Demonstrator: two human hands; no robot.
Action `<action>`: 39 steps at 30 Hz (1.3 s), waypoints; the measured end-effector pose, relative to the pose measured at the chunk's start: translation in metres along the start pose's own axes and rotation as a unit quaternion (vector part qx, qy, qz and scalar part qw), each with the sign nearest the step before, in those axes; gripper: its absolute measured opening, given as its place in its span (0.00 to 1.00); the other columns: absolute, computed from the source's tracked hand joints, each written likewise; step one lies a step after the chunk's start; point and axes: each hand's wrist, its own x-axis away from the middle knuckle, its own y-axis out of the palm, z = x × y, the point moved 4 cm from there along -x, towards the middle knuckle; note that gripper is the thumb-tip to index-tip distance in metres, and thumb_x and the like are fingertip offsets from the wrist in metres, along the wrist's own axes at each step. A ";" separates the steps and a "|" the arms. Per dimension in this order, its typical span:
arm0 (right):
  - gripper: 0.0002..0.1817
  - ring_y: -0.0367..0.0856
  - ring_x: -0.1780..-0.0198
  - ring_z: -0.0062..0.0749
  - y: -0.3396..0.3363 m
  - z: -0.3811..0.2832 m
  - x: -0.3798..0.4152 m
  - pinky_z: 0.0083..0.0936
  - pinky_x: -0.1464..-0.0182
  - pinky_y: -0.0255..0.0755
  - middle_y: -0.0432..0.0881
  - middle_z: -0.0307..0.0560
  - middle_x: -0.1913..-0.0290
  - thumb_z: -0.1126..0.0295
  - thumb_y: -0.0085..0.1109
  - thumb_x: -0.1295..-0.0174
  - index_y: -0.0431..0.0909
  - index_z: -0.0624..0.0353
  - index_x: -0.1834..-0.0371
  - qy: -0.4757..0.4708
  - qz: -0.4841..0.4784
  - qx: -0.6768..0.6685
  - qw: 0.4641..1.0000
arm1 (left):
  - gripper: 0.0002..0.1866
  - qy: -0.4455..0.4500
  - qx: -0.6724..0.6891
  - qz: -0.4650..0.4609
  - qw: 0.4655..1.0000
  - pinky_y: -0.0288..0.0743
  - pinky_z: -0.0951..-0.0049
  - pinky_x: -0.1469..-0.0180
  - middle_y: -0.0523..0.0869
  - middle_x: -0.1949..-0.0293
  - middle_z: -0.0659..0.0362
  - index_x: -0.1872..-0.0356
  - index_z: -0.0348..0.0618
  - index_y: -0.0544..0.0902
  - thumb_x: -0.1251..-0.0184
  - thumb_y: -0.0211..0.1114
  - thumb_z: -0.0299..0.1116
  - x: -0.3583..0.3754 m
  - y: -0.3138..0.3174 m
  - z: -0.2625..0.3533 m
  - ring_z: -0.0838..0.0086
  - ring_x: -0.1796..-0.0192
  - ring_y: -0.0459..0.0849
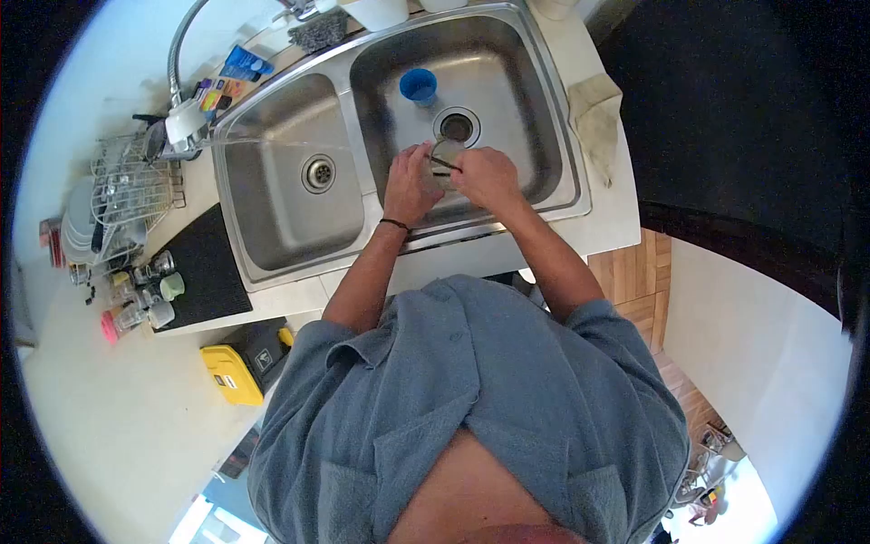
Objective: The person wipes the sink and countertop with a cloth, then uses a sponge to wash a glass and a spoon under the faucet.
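Note:
Both my hands are over the right basin of a steel double sink (pixel 381 204), near its front wall. Between them is a clear glass (pixel 447 152), with thin dark lines across it. My left hand (pixel 410 186) is closed around the glass from the left side. On the right, my right hand (pixel 488 179) has its fingers curled at the glass, and a thin dark strip shows at the fingertips. A blue cup (pixel 418 87) stands in the same basin, beyond the drain (pixel 456 127).
A thin water stream runs from the faucet head (pixel 186 127) across the left basin. Left of the sink are a wire dish rack (pixel 136 186) and a black mat (pixel 204 272) with several glasses along its edge. A cloth (pixel 595 122) lies on the right counter.

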 end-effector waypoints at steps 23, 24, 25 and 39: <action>0.36 0.82 0.47 0.54 0.028 0.054 0.005 0.43 0.45 0.74 0.84 0.61 0.50 0.52 0.65 0.41 0.69 0.63 0.35 0.221 0.126 -0.020 0.967 | 0.52 -0.161 0.268 0.275 0.909 0.72 0.65 0.38 0.71 0.44 0.51 0.30 0.39 0.55 0.54 0.80 0.29 0.024 -0.107 -0.063 0.64 0.43 0.75; 0.38 0.82 0.47 0.54 0.027 0.044 0.010 0.42 0.45 0.74 0.83 0.61 0.49 0.53 0.65 0.41 0.66 0.63 0.32 0.210 0.128 -0.044 0.968 | 0.51 -0.141 0.218 0.294 0.920 0.72 0.65 0.38 0.71 0.43 0.51 0.30 0.40 0.55 0.54 0.80 0.28 0.021 -0.117 -0.076 0.63 0.42 0.75; 0.37 0.83 0.49 0.52 0.030 0.037 0.013 0.41 0.46 0.75 0.83 0.61 0.49 0.53 0.66 0.41 0.67 0.63 0.33 0.193 0.134 -0.056 0.970 | 0.51 -0.120 0.167 0.311 0.928 0.72 0.64 0.37 0.71 0.42 0.51 0.30 0.40 0.55 0.54 0.79 0.28 0.019 -0.129 -0.084 0.63 0.42 0.75; 0.55 0.81 0.44 0.47 -0.113 -0.318 -0.082 0.34 0.41 0.73 0.81 0.65 0.48 0.38 0.73 0.54 0.63 0.75 0.36 -0.125 0.230 -0.226 0.938 | 0.49 -0.094 0.272 0.263 0.921 0.74 0.60 0.38 0.73 0.42 0.49 0.32 0.43 0.54 0.54 0.78 0.25 -0.001 -0.169 -0.105 0.60 0.40 0.76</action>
